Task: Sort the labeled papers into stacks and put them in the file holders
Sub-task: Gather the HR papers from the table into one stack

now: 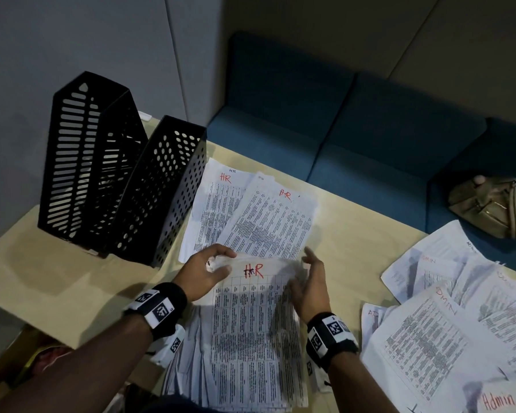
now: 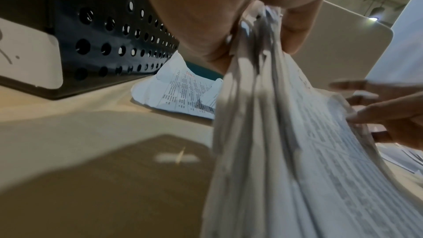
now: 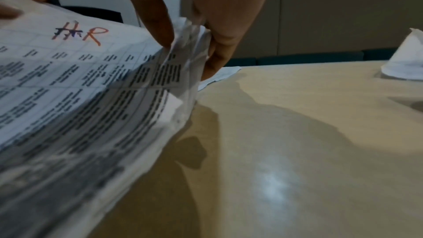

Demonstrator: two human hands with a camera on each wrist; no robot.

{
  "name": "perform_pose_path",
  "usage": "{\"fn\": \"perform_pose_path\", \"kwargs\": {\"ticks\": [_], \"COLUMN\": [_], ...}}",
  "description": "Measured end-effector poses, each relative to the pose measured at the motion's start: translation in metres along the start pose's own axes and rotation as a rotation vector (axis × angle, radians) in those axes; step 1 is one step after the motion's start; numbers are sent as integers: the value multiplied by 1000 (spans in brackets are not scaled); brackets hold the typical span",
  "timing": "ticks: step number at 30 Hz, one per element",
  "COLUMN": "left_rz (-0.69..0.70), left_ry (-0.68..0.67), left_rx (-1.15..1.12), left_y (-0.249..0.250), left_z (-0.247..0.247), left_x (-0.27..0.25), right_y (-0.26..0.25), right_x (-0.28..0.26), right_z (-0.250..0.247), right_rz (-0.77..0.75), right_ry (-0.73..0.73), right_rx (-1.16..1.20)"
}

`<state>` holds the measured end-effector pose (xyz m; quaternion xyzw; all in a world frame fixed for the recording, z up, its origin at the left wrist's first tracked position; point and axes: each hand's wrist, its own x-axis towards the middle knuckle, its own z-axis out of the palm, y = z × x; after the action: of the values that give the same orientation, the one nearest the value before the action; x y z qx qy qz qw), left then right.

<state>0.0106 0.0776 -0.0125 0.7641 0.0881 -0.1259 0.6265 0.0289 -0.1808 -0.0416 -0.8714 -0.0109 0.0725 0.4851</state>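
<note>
I hold a thick stack of printed sheets (image 1: 251, 323) marked "HR" in red, lifted at its far end above the table's near edge. My left hand (image 1: 225, 260) pinches its top left corner, thumb on top; the left wrist view shows the sheets (image 2: 286, 151) clamped between thumb and fingers (image 2: 295, 33). My right hand (image 1: 303, 269) grips the right edge: in the right wrist view its thumb (image 3: 160, 33) presses on the top sheet (image 3: 80, 97) while the fingers curl behind the edge. Two loose HR sheets (image 1: 251, 216) lie just beyond. Two black file holders (image 1: 81, 162) (image 1: 161, 192) stand at the left.
Sheets marked "Admin" (image 1: 429, 338) are spread over the right of the beige table (image 1: 355, 222). A blue sofa (image 1: 370, 129) runs along the far side with a tan bag (image 1: 489, 204) on it. A grey wall stands behind the holders.
</note>
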Motion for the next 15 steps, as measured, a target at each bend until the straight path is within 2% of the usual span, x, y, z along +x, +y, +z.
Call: {"fn": "perform_pose_path", "kwargs": {"ticks": [1,4,6,8,11,15], "left_rz": [12,13,13,24,19,1], "left_ry": [2,19,25,21,-4,-6], "left_rx": [-14,-32,-18,-6,-15,-31], "left_y": [0,3,4,6,3,0], "left_z": [1,5,6,7,5,4], "left_x": [0,-1,-1,-1,0,1], "right_y": [-3,-8,-9,-5,1,4], "right_x": [1,13,17,18,16,15], "right_z": [0,-2,-1,1,2,2], "right_rz": [-43,-202,-186,-148,-111,-13], "right_ry": [16,-19,-58,-55,-40,-118], "right_rx": [12,-295,-420,-433,-399,-279]}}
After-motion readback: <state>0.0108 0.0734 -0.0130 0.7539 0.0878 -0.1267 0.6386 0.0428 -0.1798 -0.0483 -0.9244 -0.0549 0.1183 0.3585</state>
